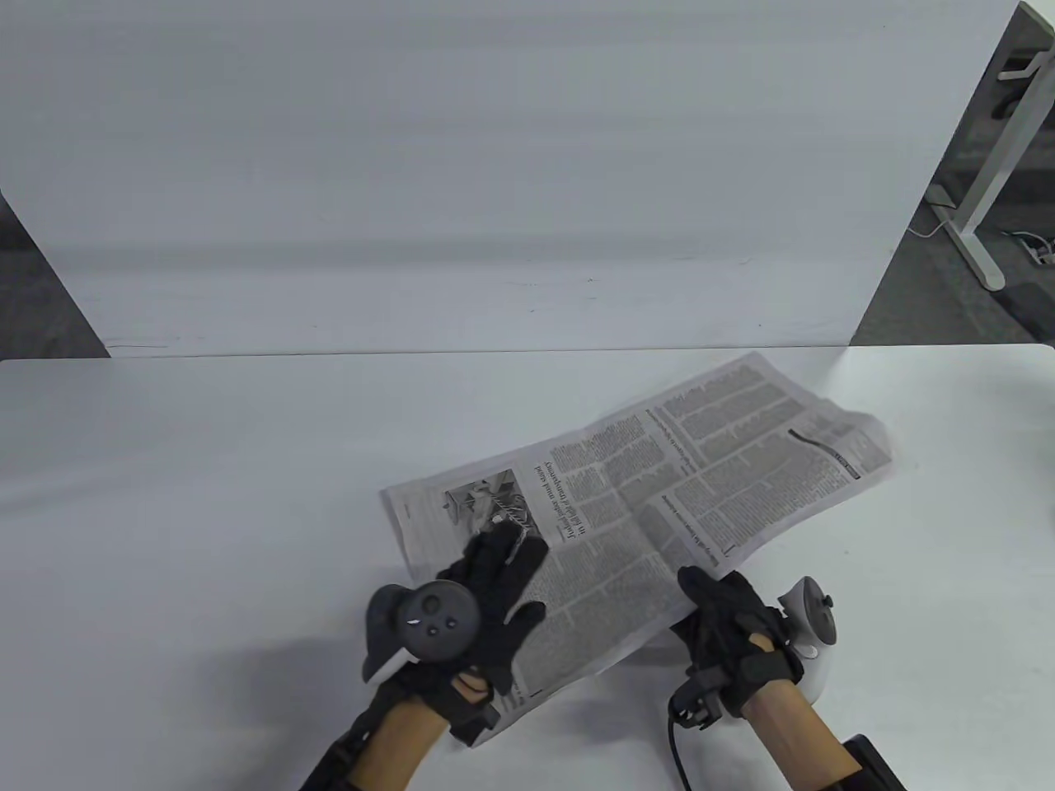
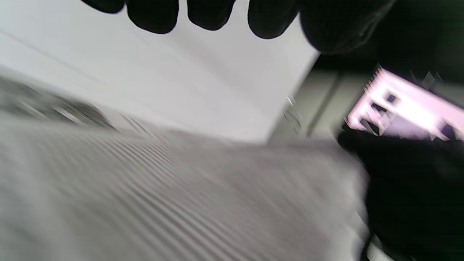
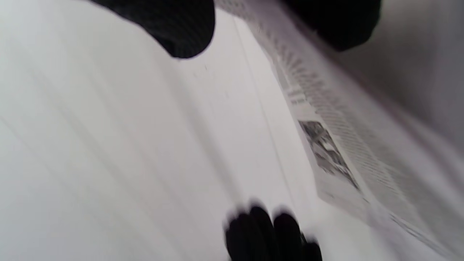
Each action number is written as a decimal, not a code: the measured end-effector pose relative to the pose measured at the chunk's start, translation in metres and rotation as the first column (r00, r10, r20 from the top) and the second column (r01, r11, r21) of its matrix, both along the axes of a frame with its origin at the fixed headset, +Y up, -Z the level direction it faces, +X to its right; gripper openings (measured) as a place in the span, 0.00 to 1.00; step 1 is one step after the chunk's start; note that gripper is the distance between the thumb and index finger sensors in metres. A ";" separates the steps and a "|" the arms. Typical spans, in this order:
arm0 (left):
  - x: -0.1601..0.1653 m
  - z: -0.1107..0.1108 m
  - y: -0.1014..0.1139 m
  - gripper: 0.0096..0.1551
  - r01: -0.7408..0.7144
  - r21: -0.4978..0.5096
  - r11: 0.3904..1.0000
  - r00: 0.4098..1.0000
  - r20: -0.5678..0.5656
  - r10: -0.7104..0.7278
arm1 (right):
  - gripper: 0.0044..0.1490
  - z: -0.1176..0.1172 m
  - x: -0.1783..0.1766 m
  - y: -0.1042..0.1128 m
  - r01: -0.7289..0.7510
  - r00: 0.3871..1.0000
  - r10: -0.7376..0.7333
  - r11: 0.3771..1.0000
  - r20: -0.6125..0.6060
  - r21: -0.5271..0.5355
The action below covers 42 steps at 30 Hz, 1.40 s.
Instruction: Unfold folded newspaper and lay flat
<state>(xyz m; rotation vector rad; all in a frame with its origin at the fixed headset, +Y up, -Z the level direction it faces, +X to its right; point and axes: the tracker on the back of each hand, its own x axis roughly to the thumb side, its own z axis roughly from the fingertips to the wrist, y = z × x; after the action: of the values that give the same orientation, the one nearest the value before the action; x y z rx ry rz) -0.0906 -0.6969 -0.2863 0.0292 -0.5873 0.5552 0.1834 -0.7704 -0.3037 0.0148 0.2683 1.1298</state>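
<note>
We see the newspaper [image 1: 635, 511] lying on the table [image 1: 206, 494], its long axis running diagonally from under our left hand [image 1: 486, 593] away toward the far right. Our left hand rests on the near-left part, fingers spread flat. Our right hand [image 1: 725, 634] pinches the near edge by the central crease; how firmly, we cannot tell. Both hands are equally near.

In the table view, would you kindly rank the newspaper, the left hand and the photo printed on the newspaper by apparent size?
1. newspaper, by far the largest.
2. left hand, though nearer the camera, so it looks bigger.
3. printed photo, smallest; the fingers partly cover it.
</note>
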 end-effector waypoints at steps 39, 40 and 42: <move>0.000 0.001 0.025 0.24 -0.171 -0.002 0.985 0.955 -0.247 0.165 | 0.31 0.020 -0.024 0.035 -0.423 0.905 0.413 0.901 0.102 0.099; -0.006 0.000 0.030 0.24 -0.189 -0.003 0.982 0.948 -0.260 0.182 | 0.30 0.018 -0.021 0.038 -0.418 0.907 0.409 0.904 0.099 0.095; -0.027 -0.007 0.049 0.24 -0.243 -0.028 0.970 0.934 -0.278 0.226 | 0.30 0.014 -0.007 0.049 -0.413 0.910 0.406 0.906 0.083 0.089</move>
<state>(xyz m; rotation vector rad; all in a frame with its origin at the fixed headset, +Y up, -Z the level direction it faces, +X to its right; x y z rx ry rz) -0.1173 -0.6483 -0.2929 0.1173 -0.2973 0.7872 0.1761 -0.7217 -0.2892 0.0159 0.1578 1.5616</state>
